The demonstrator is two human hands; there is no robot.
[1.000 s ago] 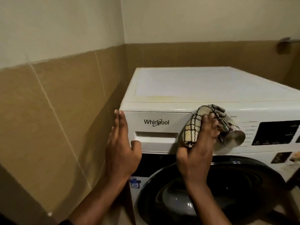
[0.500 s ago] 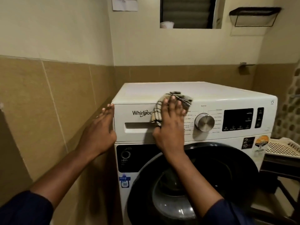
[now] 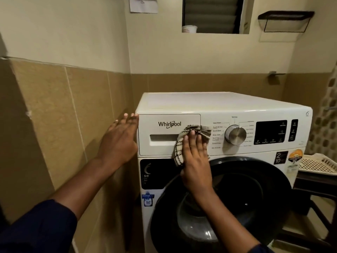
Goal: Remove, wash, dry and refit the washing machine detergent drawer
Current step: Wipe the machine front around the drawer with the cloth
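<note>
The white detergent drawer (image 3: 164,125) sits flush in the top left of the white front-loading washing machine (image 3: 218,105), its handle slot below the brand name. My right hand (image 3: 196,154) presses a checked cloth (image 3: 179,148) flat against the drawer's right edge, fingers straight. My left hand (image 3: 120,141) lies flat with straight fingers against the machine's left side, level with the drawer.
A silver dial (image 3: 235,134) and dark display (image 3: 270,131) lie right of the cloth. The round dark door (image 3: 237,198) is below. A tiled wall (image 3: 73,125) stands close on the left. A white basket (image 3: 319,164) sits on a dark stand at the right.
The view has pulled back and up from the machine. My right hand with the cloth slid down from the top edge to the drawer's right side. My left hand stays on the machine's left side.
</note>
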